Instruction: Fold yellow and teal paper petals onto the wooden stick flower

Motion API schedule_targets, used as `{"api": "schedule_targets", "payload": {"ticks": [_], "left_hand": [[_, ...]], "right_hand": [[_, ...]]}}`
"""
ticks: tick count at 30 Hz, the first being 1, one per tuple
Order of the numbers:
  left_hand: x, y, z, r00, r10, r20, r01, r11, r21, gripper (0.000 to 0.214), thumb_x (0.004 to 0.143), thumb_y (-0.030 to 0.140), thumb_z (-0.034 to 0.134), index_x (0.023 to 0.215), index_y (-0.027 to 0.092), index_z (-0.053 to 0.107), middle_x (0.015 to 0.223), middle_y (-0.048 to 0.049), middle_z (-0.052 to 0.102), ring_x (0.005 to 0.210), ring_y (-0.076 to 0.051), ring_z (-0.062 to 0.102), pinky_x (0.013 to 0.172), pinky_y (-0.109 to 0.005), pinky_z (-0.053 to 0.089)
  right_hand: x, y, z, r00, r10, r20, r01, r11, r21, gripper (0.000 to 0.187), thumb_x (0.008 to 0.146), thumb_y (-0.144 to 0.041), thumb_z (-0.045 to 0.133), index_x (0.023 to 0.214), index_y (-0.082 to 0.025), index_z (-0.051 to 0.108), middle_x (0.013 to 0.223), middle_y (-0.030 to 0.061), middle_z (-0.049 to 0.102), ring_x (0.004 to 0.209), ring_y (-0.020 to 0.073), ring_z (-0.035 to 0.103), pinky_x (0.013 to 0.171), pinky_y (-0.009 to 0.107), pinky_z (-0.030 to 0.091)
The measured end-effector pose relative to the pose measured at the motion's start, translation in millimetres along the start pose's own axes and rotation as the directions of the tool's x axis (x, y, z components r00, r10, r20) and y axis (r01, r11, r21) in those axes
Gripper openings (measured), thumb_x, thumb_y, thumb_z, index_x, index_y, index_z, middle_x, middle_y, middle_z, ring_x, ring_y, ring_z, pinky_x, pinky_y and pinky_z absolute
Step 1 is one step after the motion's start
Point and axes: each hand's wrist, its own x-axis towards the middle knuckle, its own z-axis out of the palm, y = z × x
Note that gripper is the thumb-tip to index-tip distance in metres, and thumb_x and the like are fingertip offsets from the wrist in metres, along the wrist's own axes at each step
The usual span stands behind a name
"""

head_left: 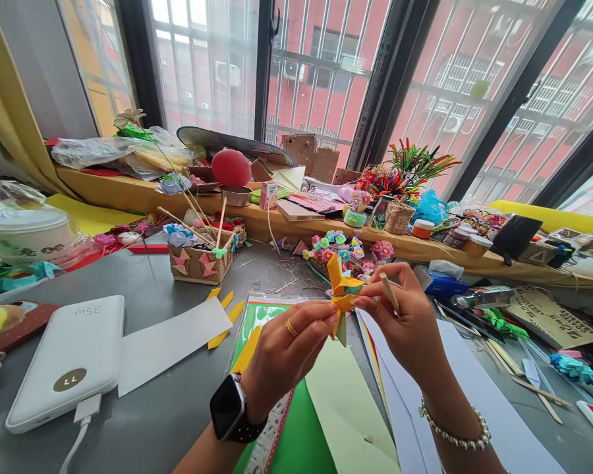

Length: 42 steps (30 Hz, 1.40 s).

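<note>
In front of me, a folded yellow paper flower is raised above the table, with pointed petals and a green part below. My left hand, with a ring and a watch, pinches it from the left. My right hand has thumb and fingertips at the flower's right edge, with a short wooden stick tucked between its fingers. Under the hands lie a pale green paper sheet and a bright green folder. Yellow paper strips lie left of them, one partly hidden by my left hand.
A white power bank with a cable and a white card lie at left. Behind stand a woven basket with sticks and a bunch of small crafted flowers. White sheets, a plastic bottle and loose sticks occupy the right.
</note>
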Motion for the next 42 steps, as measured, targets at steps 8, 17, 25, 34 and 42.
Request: {"api": "schedule_targets", "payload": {"ticks": [8,17,25,34,42], "left_hand": [[-0.7,0.3,-0.5,1.000,0.005,-0.012,-0.005,1.000,0.000,0.017,0.073,0.003,0.056,0.084,0.015,0.056,0.087,-0.0077,0.068,0.083,-0.015,0.064,0.074,-0.022,0.053],[-1.1,1.2,-0.5,1.000,0.005,-0.004,-0.005,1.000,0.010,0.017,0.073,0.002,0.056,0.084,0.015,0.055,0.086,-0.0083,0.067,0.083,-0.014,0.064,0.074,-0.023,0.053],[-0.3,2.3,0.1,1.000,-0.003,-0.007,0.004,1.000,0.011,0.017,0.073,0.002,0.055,0.084,0.016,0.055,0.086,-0.0077,0.067,0.082,-0.014,0.064,0.073,-0.023,0.054],[-0.8,1.2,0.5,1.000,0.017,-0.019,-0.017,1.000,0.008,0.016,0.074,0.003,0.055,0.084,0.015,0.055,0.086,-0.0087,0.067,0.083,-0.015,0.063,0.073,-0.024,0.054],[-2.6,-0.2,0.6,1.000,0.011,-0.007,-0.010,1.000,0.007,0.017,0.073,0.002,0.055,0.085,0.014,0.055,0.085,-0.0090,0.066,0.081,-0.015,0.064,0.070,-0.023,0.053]], "right_hand": [[0.1,-2.0,0.1,1.000,0.008,-0.028,-0.008,1.000,-0.007,0.016,0.076,-0.035,0.059,0.071,-0.021,0.066,0.080,0.0039,0.047,0.083,0.0200,0.051,0.069,0.034,0.045],[0.3,-1.6,0.4,0.999,0.007,-0.035,-0.006,1.000,0.015,0.014,0.076,-0.032,0.059,0.072,-0.021,0.066,0.081,0.0037,0.046,0.082,0.0193,0.051,0.069,0.033,0.045],[0.3,-2.0,1.0,0.999,0.004,-0.041,-0.004,1.000,0.009,0.013,0.076,-0.031,0.059,0.071,-0.020,0.065,0.081,0.0036,0.046,0.080,0.0189,0.050,0.067,0.033,0.045],[-0.4,-2.9,1.4,0.999,0.010,-0.051,-0.010,1.000,-0.007,0.014,0.076,-0.031,0.059,0.071,-0.020,0.065,0.080,0.0042,0.047,0.082,0.0193,0.050,0.067,0.033,0.044],[0.2,-0.3,2.0,1.000,0.001,-0.023,-0.001,1.000,-0.009,0.013,0.077,-0.027,0.059,0.070,-0.018,0.065,0.077,0.0038,0.045,0.079,0.0183,0.049,0.065,0.031,0.042]]}}
